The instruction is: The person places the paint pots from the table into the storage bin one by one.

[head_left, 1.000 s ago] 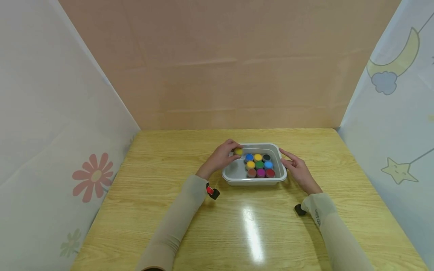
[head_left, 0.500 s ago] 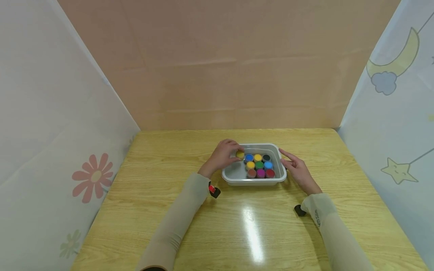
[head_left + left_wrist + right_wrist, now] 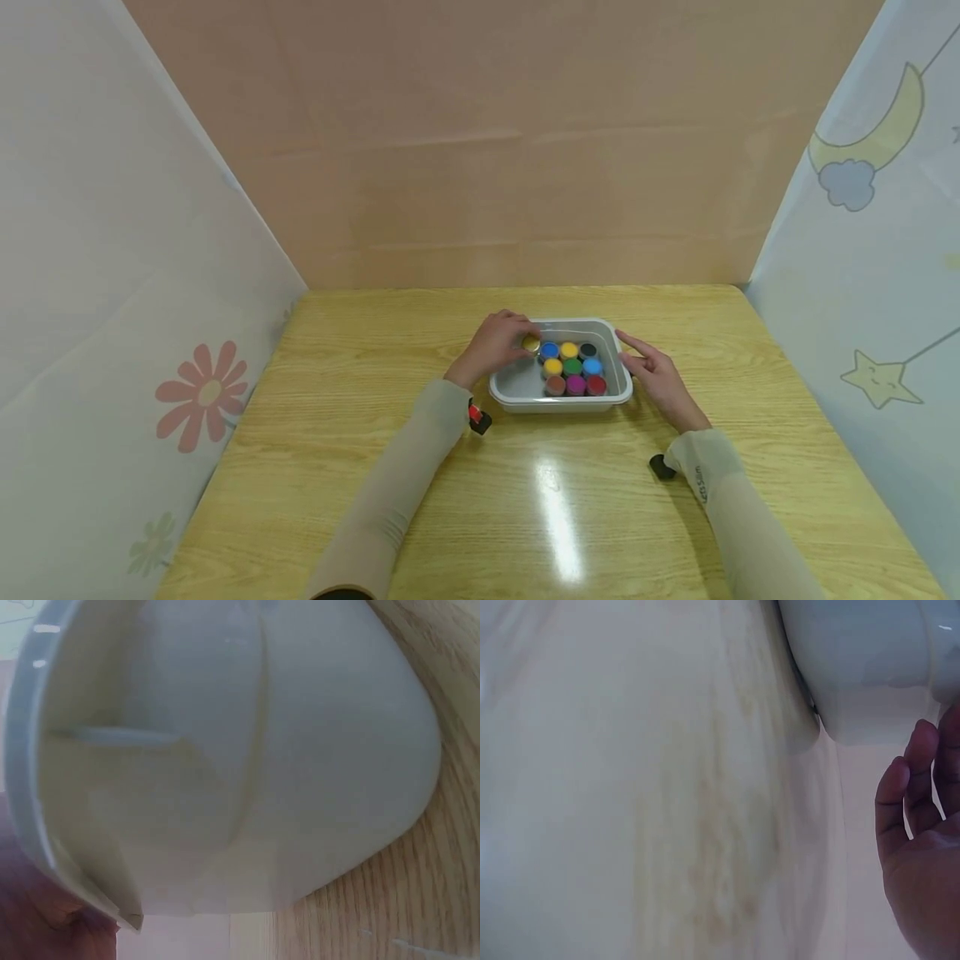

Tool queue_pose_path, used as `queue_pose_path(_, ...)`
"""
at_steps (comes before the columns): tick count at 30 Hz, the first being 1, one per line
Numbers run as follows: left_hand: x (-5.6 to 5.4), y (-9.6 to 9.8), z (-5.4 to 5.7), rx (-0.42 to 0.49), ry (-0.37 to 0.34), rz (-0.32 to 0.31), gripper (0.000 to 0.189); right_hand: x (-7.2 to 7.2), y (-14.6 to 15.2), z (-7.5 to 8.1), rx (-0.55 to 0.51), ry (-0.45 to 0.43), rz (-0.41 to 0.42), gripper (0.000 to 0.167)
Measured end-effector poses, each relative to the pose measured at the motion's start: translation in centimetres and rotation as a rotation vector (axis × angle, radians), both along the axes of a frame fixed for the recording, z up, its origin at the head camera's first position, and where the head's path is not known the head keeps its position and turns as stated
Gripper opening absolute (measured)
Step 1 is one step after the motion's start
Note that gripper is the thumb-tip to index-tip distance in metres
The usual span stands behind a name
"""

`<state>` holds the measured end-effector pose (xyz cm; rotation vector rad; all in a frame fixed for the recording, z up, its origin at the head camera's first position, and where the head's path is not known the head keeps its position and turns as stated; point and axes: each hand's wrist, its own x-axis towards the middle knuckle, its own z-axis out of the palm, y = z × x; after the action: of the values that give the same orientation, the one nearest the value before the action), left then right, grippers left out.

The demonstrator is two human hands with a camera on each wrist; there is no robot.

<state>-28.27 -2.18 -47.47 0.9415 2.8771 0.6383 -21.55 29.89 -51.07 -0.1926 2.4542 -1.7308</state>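
Note:
A white plastic tray holds several small paint pots with coloured tops. They form rows, including a blue pot, a green pot and a red pot. At the tray's left end, my left hand pinches a yellow paint pot between thumb and fingers, beside the blue one. My right hand touches the right rim with fairly straight fingers. The left wrist view is filled by the tray's outer wall, with part of the hand at lower left. Relaxed fingers show beside the tray in the right wrist view.
The wooden table carries the tray near its back. A brown panel stands behind, with printed white panels at the left and right. Black wrist cameras sit below both hands.
My left hand has moved slightly right and toward the rows, bringing the yellow paint pot up close beside the blue one. The right hand has stayed at the tray rim.

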Motion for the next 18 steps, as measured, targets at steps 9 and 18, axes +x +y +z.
queue_pose_path(9, -0.5, 0.7, -0.2, -0.114, 0.033, 0.0, 0.034, 0.1, 0.1, 0.1, 0.001, 0.003, 0.004, 0.06)
queue_pose_path(18, -0.4, 1.2, -0.2, -0.123, 0.02, 0.012, 0.029, 0.0, 0.1, 0.1, 0.008, 0.004, -0.002, 0.06)
